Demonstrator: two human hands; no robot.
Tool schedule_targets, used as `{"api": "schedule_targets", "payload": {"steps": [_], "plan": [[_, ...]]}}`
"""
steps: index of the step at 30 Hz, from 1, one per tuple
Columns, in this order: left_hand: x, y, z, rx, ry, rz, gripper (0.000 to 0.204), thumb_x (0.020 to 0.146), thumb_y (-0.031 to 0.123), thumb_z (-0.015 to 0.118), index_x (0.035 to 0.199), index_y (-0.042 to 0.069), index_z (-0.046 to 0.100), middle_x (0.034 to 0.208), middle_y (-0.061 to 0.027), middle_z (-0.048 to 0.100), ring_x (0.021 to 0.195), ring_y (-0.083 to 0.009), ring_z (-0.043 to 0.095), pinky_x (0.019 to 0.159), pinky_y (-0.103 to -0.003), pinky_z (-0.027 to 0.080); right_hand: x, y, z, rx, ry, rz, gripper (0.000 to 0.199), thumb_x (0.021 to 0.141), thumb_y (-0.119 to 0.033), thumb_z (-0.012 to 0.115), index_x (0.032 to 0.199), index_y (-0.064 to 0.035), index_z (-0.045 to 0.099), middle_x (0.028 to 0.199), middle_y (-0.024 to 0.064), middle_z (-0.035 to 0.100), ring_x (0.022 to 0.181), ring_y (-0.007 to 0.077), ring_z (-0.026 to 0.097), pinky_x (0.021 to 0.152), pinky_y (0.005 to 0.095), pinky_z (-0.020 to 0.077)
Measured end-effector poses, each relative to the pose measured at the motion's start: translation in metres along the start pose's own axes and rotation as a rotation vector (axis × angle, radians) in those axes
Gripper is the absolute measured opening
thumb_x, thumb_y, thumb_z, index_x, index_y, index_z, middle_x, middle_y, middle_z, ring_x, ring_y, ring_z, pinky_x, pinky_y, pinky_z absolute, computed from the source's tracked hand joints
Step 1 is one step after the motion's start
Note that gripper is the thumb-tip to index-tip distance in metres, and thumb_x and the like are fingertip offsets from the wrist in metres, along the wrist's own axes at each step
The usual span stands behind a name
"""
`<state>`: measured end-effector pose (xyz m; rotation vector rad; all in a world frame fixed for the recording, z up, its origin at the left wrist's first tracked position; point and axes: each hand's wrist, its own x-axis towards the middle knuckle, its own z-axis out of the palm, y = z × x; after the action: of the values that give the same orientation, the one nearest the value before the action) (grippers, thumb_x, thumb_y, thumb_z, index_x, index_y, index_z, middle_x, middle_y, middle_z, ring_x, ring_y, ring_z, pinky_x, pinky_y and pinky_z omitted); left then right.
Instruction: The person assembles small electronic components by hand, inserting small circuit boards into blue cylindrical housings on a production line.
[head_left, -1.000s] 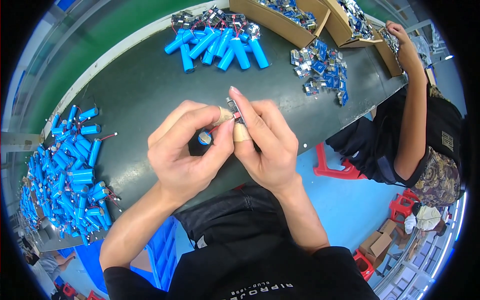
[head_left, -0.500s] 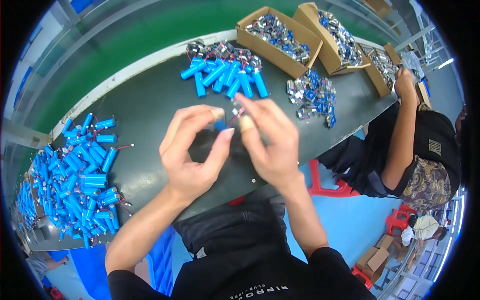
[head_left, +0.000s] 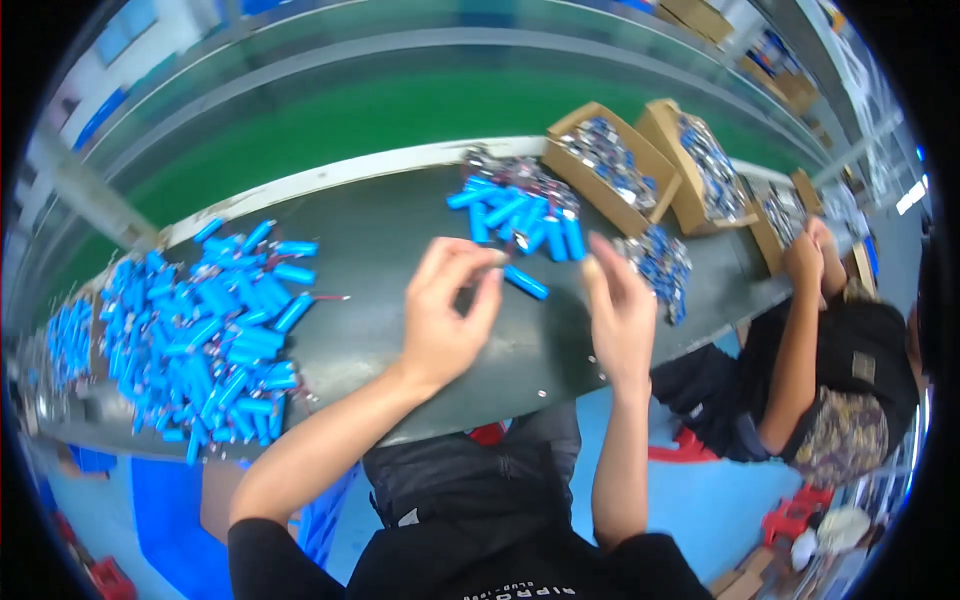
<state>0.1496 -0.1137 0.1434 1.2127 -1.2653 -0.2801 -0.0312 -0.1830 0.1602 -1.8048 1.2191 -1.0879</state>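
Note:
My left hand (head_left: 448, 318) is closed over the middle of the dark table, thumb and forefinger drawn together in a pinch. Right at those fingertips is a single blue cylindrical battery (head_left: 526, 282), tilted down to the right; a thin reddish wire and a small silvery part show just above it. Blur hides what exactly the pinch holds. To the right, my right hand (head_left: 622, 312) has its fingers apart with nothing visible in them. It is nearest to the wired blue batteries (head_left: 508, 212) and the pile of small blue-and-silver circuit boards (head_left: 660, 265).
A large heap of blue batteries (head_left: 215, 330) covers the table's left side. Two cardboard boxes (head_left: 648, 203) (head_left: 745, 208) of small boards stand at the back right. A co-worker (head_left: 850, 350) sits at the right, hands near another box. A white rail (head_left: 350, 174) edges the table's back.
My hands have moved apart: the right has left the wired part near the left hand's battery and gone right, opening. The whole view has shifted, so the table appears lower.

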Motion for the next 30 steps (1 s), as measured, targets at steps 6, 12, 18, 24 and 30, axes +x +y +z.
{"api": "schedule_targets", "payload": {"steps": [6,12,18,24,30], "plan": [[0.022,0.015,-0.012,0.247,-0.014,0.148,0.022,0.081,0.005,0.068,0.103,0.002,0.065,0.1,-0.0133,0.056,0.092,-0.0276,0.059,0.081,-0.035,0.049,-0.042,0.005,-0.007,-0.02,0.014,-0.051,0.019,0.092,-0.007,0.062,0.108,0.0022,0.07,0.072,-0.0017,0.051,0.059,0.0043,0.039,0.051,0.0254,0.0316],[0.064,0.001,-0.14,1.189,-0.135,-0.049,0.027,0.077,0.005,0.062,0.102,0.006,0.069,0.112,-0.0153,0.058,0.112,-0.0346,0.051,0.094,-0.048,0.043,-0.036,0.027,0.001,0.153,-0.043,0.0,0.021,0.095,-0.013,0.063,0.106,0.0026,0.07,0.078,-0.001,0.06,0.069,0.0039,0.051,0.061,0.02,0.0412],[0.06,-0.02,-0.197,1.211,-0.415,-0.289,0.018,0.077,0.018,0.07,0.094,0.016,0.076,0.105,-0.0128,0.067,0.115,-0.0336,0.053,0.102,-0.056,0.037,-0.033,0.032,0.002,0.138,0.027,-0.094,0.022,0.092,-0.015,0.063,0.102,0.0025,0.071,0.067,-0.0011,0.056,0.059,0.005,0.046,0.055,0.0235,0.0394],[0.053,-0.024,-0.202,1.098,-0.175,-0.156,0.009,0.076,0.02,0.072,0.082,0.016,0.078,0.099,-0.0127,0.07,0.111,-0.0336,0.056,0.097,-0.053,0.04,-0.034,0.026,-0.002,0.146,0.0,-0.068,0.026,0.093,-0.02,0.063,0.106,0.001,0.072,0.069,0.0003,0.062,0.065,0.0056,0.054,0.06,0.0227,0.0434],[0.067,0.014,-0.208,0.673,0.065,-0.136,0.017,0.079,0.021,0.072,0.088,0.007,0.075,0.092,-0.0127,0.072,0.095,-0.0257,0.066,0.09,-0.04,0.048,-0.03,0.031,-0.003,0.119,0.03,-0.08,0.026,0.093,-0.02,0.063,0.105,0.0011,0.072,0.069,0.0001,0.062,0.064,0.0056,0.054,0.058,0.0226,0.0425]]}}
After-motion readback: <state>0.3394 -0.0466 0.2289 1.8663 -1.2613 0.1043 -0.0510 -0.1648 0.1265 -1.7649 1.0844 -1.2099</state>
